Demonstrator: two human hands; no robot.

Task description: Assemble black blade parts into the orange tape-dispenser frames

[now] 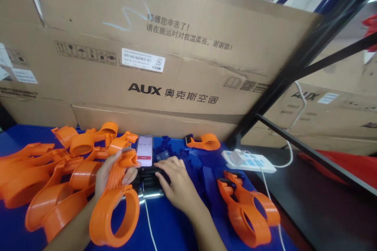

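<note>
My left hand is wrapped round the ribbed handle of an orange plastic tape dispenser, its large ring hanging toward me. Just right of it, my right hand reaches over some dark parts on the blue surface. Its thumb and forefinger are apart at the end of a black piece, and I see no clear grip. Behind the hands a phone with a lit timer screen leans upright. Many more orange dispensers are piled at the left, partly behind my left arm.
Two orange dispensers with black ends lie at the right, another at the back. Dark blue scraps lie behind my right hand. A white power strip with cables sits by the black metal frame. Large cardboard boxes form the back.
</note>
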